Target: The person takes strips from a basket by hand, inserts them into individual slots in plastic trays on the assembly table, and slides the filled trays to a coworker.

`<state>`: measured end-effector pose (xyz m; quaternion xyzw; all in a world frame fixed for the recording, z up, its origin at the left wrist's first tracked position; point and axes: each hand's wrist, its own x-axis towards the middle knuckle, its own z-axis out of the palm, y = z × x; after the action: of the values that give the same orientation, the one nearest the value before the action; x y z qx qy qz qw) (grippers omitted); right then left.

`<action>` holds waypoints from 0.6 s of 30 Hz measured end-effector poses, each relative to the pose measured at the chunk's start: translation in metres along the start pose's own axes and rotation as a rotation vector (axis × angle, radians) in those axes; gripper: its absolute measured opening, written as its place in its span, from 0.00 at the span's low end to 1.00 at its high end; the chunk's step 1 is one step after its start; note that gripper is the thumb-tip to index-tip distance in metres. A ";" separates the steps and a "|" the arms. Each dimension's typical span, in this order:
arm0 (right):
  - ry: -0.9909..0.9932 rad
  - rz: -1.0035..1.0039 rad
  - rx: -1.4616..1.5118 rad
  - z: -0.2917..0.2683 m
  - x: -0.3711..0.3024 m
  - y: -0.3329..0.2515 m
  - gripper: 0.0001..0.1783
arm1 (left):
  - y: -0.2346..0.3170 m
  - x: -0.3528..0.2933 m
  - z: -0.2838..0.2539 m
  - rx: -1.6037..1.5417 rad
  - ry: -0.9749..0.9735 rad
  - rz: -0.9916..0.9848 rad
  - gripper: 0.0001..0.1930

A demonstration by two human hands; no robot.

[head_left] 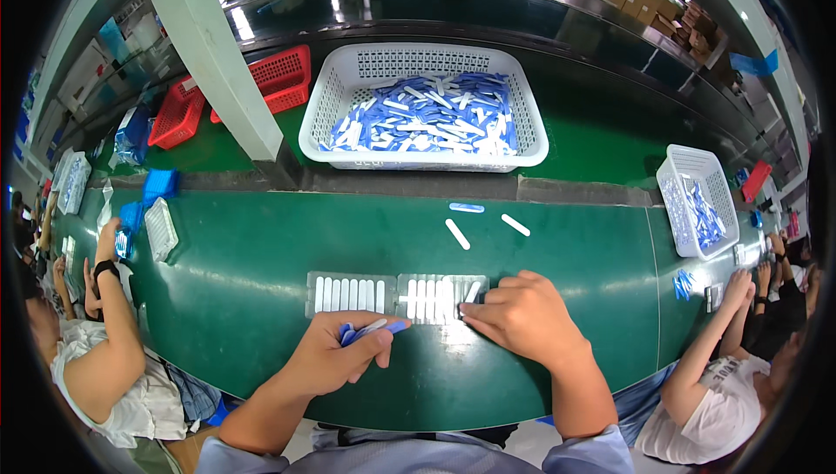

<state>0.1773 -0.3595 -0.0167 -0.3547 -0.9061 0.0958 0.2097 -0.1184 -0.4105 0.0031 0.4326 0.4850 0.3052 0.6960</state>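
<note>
Strips [346, 294] stand in neat rows in 2 clear trays at the near side of your green table [244, 252]. Your left tray [391, 294] shows about 7, white faces up; your right tray [403, 286] shows at least 4 on its left side, with a tilted strip [474, 290] at its right end. Your left hand [338, 359] has its fingers curled around a bundle of blue and white strips [350, 335], near the trays' near edge, probably to keep a supply close and leave the other hand free. Your right hand [529, 321] has its thumb and forefinger brought together at the tilted strip's near end; I cannot tell whether they pinch it or only touch it. The 2 trays sit side by side, likely so both stay within easy reach. Farther off lie 3 loose strips [457, 234], well apart from the trays, and beyond them a white basket [427, 161] heaped with more, perhaps set far back to leave working room.
</note>
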 end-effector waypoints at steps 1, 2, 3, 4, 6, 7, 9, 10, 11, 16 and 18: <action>-0.049 0.034 0.028 0.003 -0.001 0.002 0.09 | 0.000 0.000 0.000 -0.030 0.016 0.010 0.16; -0.098 0.068 0.055 0.004 -0.001 0.003 0.10 | -0.002 0.000 -0.001 -0.031 0.020 0.008 0.16; -0.100 0.065 0.057 -0.002 0.000 0.002 0.10 | -0.006 0.000 -0.003 -0.097 0.007 0.002 0.16; -0.226 0.181 0.179 -0.013 0.003 -0.001 0.11 | -0.009 0.001 -0.004 -0.162 -0.006 -0.002 0.17; -0.353 0.293 0.301 -0.018 0.006 0.004 0.12 | -0.010 0.000 -0.005 -0.231 -0.005 -0.027 0.17; -0.337 0.278 0.369 -0.016 0.004 0.010 0.13 | -0.010 0.000 -0.005 -0.296 -0.012 -0.055 0.17; -0.319 0.260 0.437 -0.015 0.005 0.010 0.14 | -0.013 -0.001 -0.007 -0.328 -0.032 -0.051 0.17; -0.335 0.262 0.426 -0.014 0.006 0.009 0.13 | -0.014 -0.001 -0.008 -0.360 -0.051 -0.046 0.17; -0.350 0.262 0.415 -0.013 0.008 0.007 0.13 | -0.013 -0.001 -0.007 -0.360 -0.051 -0.043 0.17; -0.121 0.248 0.382 0.005 0.004 0.011 0.13 | -0.010 -0.001 -0.005 -0.359 -0.067 -0.056 0.17; -0.120 0.244 0.358 0.003 0.004 0.013 0.13 | -0.012 -0.003 -0.008 -0.356 -0.057 -0.045 0.17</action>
<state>0.1808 -0.3478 -0.0227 -0.4123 -0.8359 0.3008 0.2018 -0.1274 -0.4158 -0.0079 0.3001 0.4128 0.3584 0.7817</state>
